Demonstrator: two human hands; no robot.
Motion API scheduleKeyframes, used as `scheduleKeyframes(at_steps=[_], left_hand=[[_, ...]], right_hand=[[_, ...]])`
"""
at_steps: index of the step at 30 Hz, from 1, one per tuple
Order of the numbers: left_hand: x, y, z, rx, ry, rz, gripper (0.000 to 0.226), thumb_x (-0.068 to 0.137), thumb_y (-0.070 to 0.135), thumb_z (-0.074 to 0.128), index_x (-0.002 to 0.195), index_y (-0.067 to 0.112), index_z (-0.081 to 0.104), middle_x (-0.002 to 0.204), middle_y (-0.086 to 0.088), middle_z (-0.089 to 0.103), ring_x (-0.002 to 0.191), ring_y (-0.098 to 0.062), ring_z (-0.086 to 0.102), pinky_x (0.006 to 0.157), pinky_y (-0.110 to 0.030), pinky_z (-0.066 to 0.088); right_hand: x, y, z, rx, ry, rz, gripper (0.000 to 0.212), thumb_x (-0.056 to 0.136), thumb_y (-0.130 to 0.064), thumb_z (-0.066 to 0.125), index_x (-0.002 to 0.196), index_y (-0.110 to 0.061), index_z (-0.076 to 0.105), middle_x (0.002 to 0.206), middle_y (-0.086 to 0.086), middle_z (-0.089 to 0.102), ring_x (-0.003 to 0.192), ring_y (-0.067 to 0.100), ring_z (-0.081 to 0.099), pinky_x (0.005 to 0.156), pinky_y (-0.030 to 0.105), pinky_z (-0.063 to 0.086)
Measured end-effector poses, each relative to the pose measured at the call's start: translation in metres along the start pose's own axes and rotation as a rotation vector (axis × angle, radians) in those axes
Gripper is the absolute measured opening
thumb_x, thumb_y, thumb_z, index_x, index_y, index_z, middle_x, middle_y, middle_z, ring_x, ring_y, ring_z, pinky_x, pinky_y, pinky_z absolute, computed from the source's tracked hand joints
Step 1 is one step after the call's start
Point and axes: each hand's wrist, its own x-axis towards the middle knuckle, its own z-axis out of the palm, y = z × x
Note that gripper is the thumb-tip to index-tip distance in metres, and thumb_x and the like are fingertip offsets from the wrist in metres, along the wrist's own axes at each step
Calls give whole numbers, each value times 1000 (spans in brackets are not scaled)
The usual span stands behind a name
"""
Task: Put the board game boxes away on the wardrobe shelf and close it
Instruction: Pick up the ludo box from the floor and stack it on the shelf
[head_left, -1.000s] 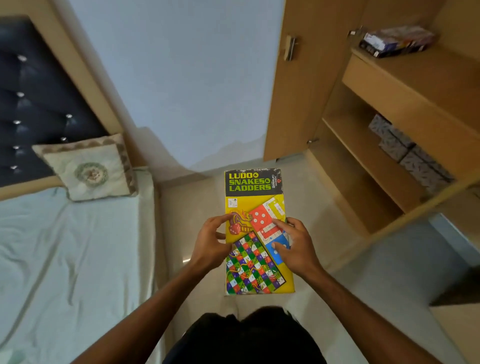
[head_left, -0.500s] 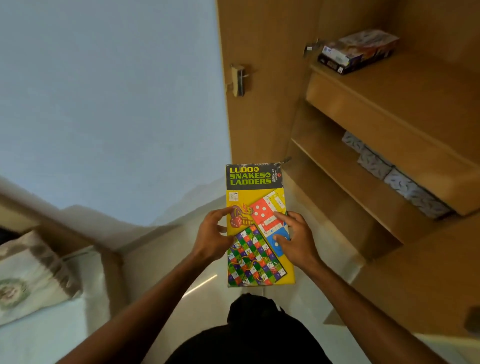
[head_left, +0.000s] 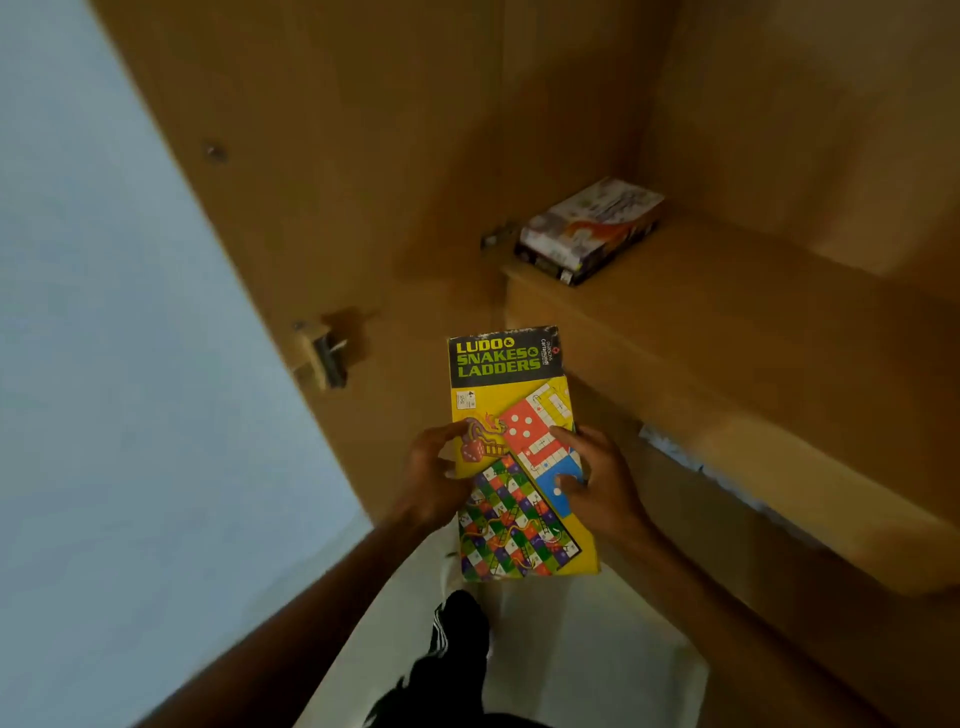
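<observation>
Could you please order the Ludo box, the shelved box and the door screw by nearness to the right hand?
1. Ludo box, held in the right hand.
2. Shelved box, higher up, straight ahead.
3. Door screw, far upper left.

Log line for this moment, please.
phase: carry | left hand: grips Ludo box | right hand: grips Ludo box | shelf: holds one other box | wardrobe door: open

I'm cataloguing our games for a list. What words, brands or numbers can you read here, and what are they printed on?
"LUDO & SNAKES & LADDERS": black band at the top of the yellow board game box.
Sideways brand print beside that title: too small to read.
Small white label under the band: too small to read.
Second board game box on the wardrobe shelf: print blurred, unreadable.
</observation>
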Motion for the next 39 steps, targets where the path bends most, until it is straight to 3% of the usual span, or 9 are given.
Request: scheduleKeyframes(at_steps=[4, 9, 13, 17, 21, 26, 30, 34, 39], left_hand=[[125, 51, 27, -51, -94, 116, 55, 75, 6, 79, 125, 12, 58, 115, 6, 51, 75, -8, 61, 51, -14, 52], [264, 115, 55, -79, -204, 213, 40, 65, 30, 84, 95, 44, 62, 116, 2, 66, 98, -21, 67, 86, -44, 56], [361, 158, 83, -9, -256, 329, 33, 74, 8, 78, 101, 22, 65, 112, -1, 63, 109, -32, 63, 83, -30, 54], [426, 197, 97, 179, -509, 283, 56, 75, -2, 77, 124, 13, 54, 128, 1, 53, 113, -19, 55, 74, -12, 51], [452, 204, 94, 707, -765, 435, 105, 57, 33, 91, 146, 18, 36, 153, 4, 25, 137, -14, 25, 114, -29, 30], [467, 191, 84, 824, -327, 637, 70, 64, 33, 85, 128, 23, 59, 135, -5, 54, 126, -24, 46, 102, -32, 41], [459, 173, 89, 682, -8, 568, 25, 81, 13, 71, 104, 22, 71, 115, -1, 65, 107, -18, 59, 88, -31, 51], [454, 160, 96, 662, 51, 517, 41, 82, -3, 62, 114, 22, 69, 126, -3, 64, 117, -21, 58, 96, -31, 49], [455, 143, 96, 719, -103, 427, 68, 83, 0, 58, 146, 22, 40, 155, 0, 34, 145, -22, 26, 117, -32, 26]], right_hand=[[113, 1, -45, 1, 118, -7, 54, 81, 5, 68, 131, -12, 55, 136, 9, 48, 126, 22, 49, 101, 43, 50], [241, 5, -101, -1, 204, 18, 48, 86, 5, 61, 131, -11, 56, 139, 10, 51, 130, 23, 47, 104, 33, 43], [326, 6, -141, 102, 248, 96, 45, 90, 8, 51, 131, -9, 55, 139, 13, 52, 116, 35, 58, 96, 51, 51], [392, 5, -173, 254, 288, 139, 46, 88, 14, 45, 127, -10, 57, 125, 13, 62, 104, 40, 62, 91, 57, 52], [416, 9, -183, 269, 228, 113, 41, 88, 13, 49, 117, -15, 61, 128, 12, 59, 115, 26, 60, 85, 33, 54], [426, 22, -189, 241, 189, 30, 40, 83, 6, 64, 112, -21, 63, 128, 7, 59, 121, 22, 56, 94, 32, 52], [423, 18, -176, 40, 122, -104, 41, 76, -9, 77, 114, -19, 66, 134, 4, 53, 128, 15, 46, 106, 35, 43], [422, 18, -163, -158, 22, -146, 54, 75, -19, 80, 125, -15, 62, 145, 3, 44, 139, 17, 32, 110, 31, 33], [437, 23, -158, -207, 5, -161, 42, 89, -11, 63, 130, -9, 58, 151, 8, 37, 144, 24, 24, 114, 38, 31]])
